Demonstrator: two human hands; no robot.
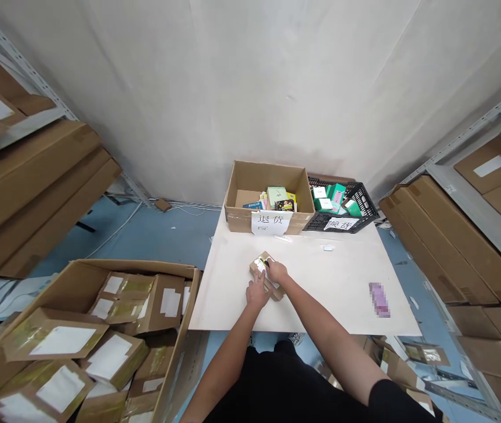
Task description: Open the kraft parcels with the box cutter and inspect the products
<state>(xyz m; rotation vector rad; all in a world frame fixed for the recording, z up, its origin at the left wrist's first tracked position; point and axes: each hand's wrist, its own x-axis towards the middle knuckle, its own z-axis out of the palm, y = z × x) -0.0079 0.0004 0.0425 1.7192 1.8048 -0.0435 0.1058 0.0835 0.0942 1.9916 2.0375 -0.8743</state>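
A small brown cardboard parcel (264,269) with a white label lies on the white table (342,282), near its front left. My left hand (257,291) rests on the near side of the parcel, fingers stretched flat against it. Over the top of the parcel, my right hand (276,272) is closed around a small dark tool (267,264) whose tip touches the parcel. What kind of tool it is cannot be made out.
An open cardboard box (268,197) with small product boxes and a black crate (342,205) stand at the table's far edge, each with a paper sign. A large carton of parcels (91,341) sits at my left. Shelves with cartons flank both sides. A pink item (379,298) lies at the table's right.
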